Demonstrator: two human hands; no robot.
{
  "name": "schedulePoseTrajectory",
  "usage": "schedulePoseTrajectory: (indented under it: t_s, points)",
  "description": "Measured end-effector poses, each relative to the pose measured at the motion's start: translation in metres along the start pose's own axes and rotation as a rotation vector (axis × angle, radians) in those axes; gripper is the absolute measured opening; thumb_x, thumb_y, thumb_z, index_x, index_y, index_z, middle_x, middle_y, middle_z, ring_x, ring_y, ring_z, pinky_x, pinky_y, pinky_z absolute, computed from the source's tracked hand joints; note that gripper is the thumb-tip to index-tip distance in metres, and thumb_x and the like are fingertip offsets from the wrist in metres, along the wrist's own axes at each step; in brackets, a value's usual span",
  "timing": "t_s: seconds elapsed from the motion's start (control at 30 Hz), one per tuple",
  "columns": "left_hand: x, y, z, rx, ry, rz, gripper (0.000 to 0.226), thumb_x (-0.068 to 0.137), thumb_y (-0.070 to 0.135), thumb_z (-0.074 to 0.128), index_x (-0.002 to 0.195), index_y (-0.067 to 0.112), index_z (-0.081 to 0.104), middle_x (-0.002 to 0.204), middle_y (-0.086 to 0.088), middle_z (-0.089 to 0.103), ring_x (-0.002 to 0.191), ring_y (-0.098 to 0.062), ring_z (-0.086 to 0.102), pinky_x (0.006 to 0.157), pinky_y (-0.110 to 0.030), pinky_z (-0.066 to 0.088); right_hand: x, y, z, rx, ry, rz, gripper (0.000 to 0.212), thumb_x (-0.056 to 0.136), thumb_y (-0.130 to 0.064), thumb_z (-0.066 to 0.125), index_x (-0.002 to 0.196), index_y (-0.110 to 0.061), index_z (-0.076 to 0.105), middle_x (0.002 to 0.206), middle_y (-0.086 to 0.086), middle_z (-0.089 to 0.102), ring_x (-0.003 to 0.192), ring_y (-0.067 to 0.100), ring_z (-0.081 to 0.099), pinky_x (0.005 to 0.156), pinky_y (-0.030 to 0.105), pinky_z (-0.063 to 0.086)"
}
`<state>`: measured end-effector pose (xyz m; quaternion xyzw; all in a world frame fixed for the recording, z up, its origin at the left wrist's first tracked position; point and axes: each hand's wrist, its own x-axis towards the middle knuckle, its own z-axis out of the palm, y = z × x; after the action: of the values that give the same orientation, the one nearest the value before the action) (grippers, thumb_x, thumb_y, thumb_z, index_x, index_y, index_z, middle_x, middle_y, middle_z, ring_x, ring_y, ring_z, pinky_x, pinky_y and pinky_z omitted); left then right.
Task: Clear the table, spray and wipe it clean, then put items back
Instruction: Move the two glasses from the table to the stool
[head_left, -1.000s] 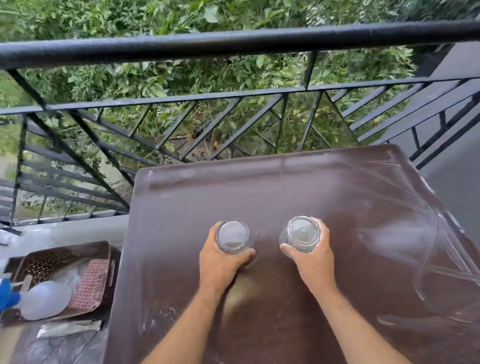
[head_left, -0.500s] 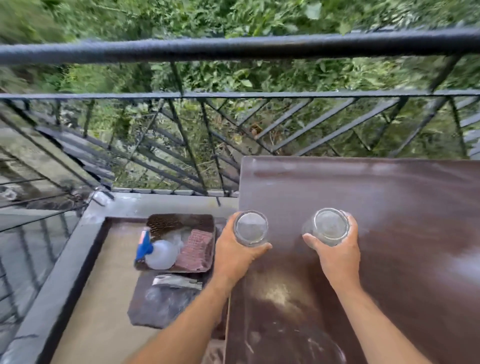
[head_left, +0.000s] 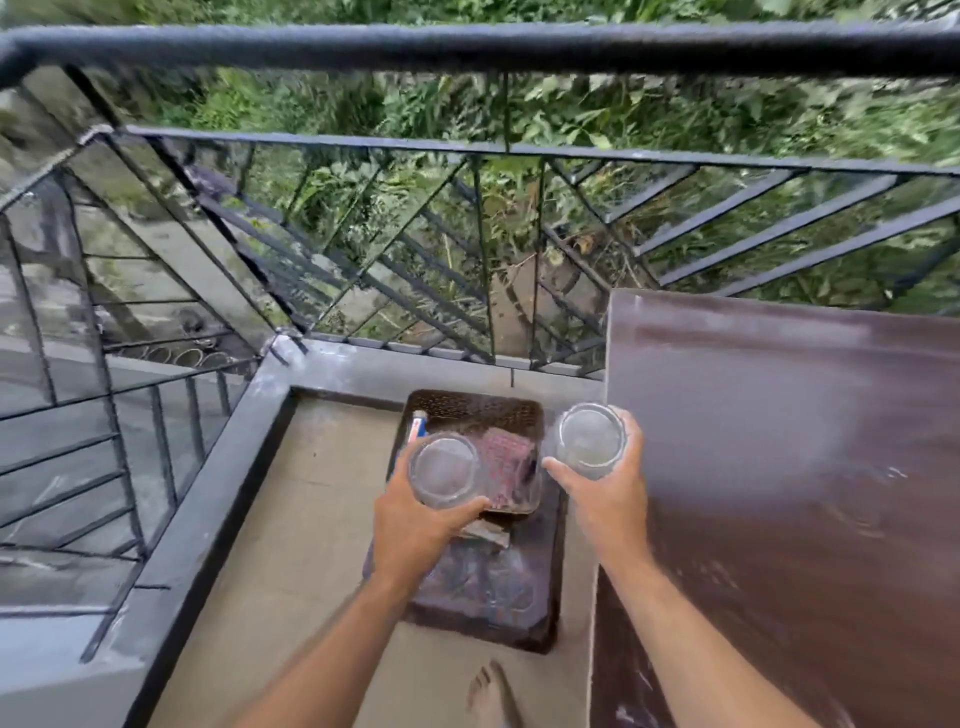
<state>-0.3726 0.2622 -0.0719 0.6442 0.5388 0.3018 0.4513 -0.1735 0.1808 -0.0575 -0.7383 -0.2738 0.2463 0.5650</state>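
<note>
Balcony railing (head_left: 467, 49), tray (head_left: 472, 410) below glasses (head_left: 444, 470)

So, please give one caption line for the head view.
Left hand and right hand each carry a glass off the brown table.

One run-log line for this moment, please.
left hand: clear glass jar | right hand: second jar | over brown tray | stage: clearing
</note>
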Motion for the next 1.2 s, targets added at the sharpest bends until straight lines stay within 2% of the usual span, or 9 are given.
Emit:
schedulePoseTrajectory:
  t_s: [0.07, 0.17, 0.33, 0.47, 0.57, 0.73, 0.97, 1.1, 1.2]
  points:
    - [-0.001, -0.011, -0.018, -0.002, 0.009, -0.011, 0.083, 0.048, 0.036, 0.098, 0.122, 0.038, 0.061, 0.113, 0.025, 0.071, 0.103, 0.008, 0.066, 0.088, -0.007, 0.048, -0.011, 0.001, 0.020, -0.018, -0.011, 0.001, 0.089, 0.064, -0.013, 0.093, 0.131, -0.040, 0.041, 0.121, -0.025, 0.056, 0.107, -0.016, 0.053, 0.086, 0.001, 0.038]
    - [-0.007, -0.024, -0.035, 0.019, 0.016, -0.027, 0.082, 0.046, 0.038, 0.098, 0.119, 0.041, 0.060, 0.110, 0.031, 0.069, 0.100, 0.012, 0.064, 0.081, 0.000, 0.045, -0.026, 0.006, 0.038, -0.033, 0.006, 0.011, 0.088, 0.063, -0.009, 0.093, 0.134, -0.027, 0.044, 0.127, -0.007, 0.059, 0.116, 0.007, 0.055, 0.103, 0.023, 0.043]
    - [-0.020, -0.059, -0.055, 0.034, 0.049, -0.078, 0.080, 0.046, 0.027, 0.100, 0.110, 0.054, 0.059, 0.108, 0.038, 0.067, 0.098, 0.019, 0.061, 0.077, 0.006, 0.040, -0.055, 0.029, 0.056, -0.060, 0.014, 0.057, 0.088, 0.066, -0.012, 0.092, 0.138, -0.024, 0.042, 0.129, -0.008, 0.054, 0.116, 0.001, 0.049, 0.096, 0.000, 0.032]
    - [-0.027, -0.088, -0.060, 0.049, 0.024, -0.138, 0.081, 0.046, 0.030, 0.100, 0.116, 0.041, 0.061, 0.109, 0.030, 0.069, 0.100, 0.010, 0.064, 0.079, 0.002, 0.044, -0.072, 0.049, 0.060, -0.117, 0.076, 0.092, 0.089, 0.063, -0.014, 0.094, 0.137, -0.025, 0.045, 0.127, -0.010, 0.056, 0.115, 0.003, 0.050, 0.100, 0.015, 0.038]
    - [-0.030, -0.110, -0.057, 0.064, -0.002, -0.177, 0.080, 0.045, 0.036, 0.098, 0.115, 0.043, 0.060, 0.108, 0.028, 0.070, 0.099, 0.008, 0.066, 0.076, 0.001, 0.045, -0.083, 0.067, 0.065, -0.121, 0.124, 0.146, 0.089, 0.060, -0.009, 0.093, 0.135, -0.024, 0.046, 0.127, -0.007, 0.058, 0.117, 0.011, 0.054, 0.104, 0.028, 0.043]
    - [-0.030, -0.141, -0.048, 0.064, -0.038, -0.188, 0.080, 0.046, 0.036, 0.097, 0.115, 0.048, 0.058, 0.110, 0.027, 0.070, 0.100, 0.007, 0.066, 0.075, 0.002, 0.045, -0.101, 0.099, 0.070, -0.208, 0.143, 0.178, 0.094, 0.053, -0.005, 0.095, 0.134, -0.018, 0.049, 0.123, -0.006, 0.053, 0.112, 0.001, 0.046, 0.096, -0.001, 0.027]
    - [-0.029, -0.182, -0.033, 0.065, -0.093, -0.199, 0.089, 0.045, 0.033, 0.098, 0.123, 0.042, 0.056, 0.121, 0.019, 0.067, 0.111, -0.001, 0.064, 0.090, -0.020, 0.051, -0.123, 0.132, 0.083, -0.271, 0.019, 0.265, 0.093, 0.055, -0.008, 0.094, 0.135, -0.027, 0.049, 0.130, -0.009, 0.059, 0.121, 0.014, 0.055, 0.106, 0.036, 0.043]
    - [-0.029, -0.196, -0.024, 0.073, -0.118, -0.198, 0.089, 0.044, 0.034, 0.098, 0.121, 0.050, 0.055, 0.120, 0.026, 0.065, 0.111, 0.004, 0.062, 0.086, -0.006, 0.048, -0.131, 0.145, 0.094, -0.307, -0.077, 0.286, 0.093, 0.055, -0.005, 0.093, 0.136, -0.024, 0.050, 0.129, -0.007, 0.060, 0.121, 0.014, 0.055, 0.106, 0.032, 0.042]
    - [-0.028, -0.204, -0.019, 0.069, -0.157, -0.204, 0.090, 0.045, 0.036, 0.098, 0.124, 0.047, 0.056, 0.124, 0.025, 0.064, 0.116, 0.003, 0.061, 0.087, -0.003, 0.046, -0.130, 0.148, 0.101, -0.341, -0.119, 0.262, 0.093, 0.055, -0.004, 0.093, 0.136, -0.022, 0.050, 0.130, -0.009, 0.058, 0.119, 0.006, 0.051, 0.103, 0.017, 0.035]
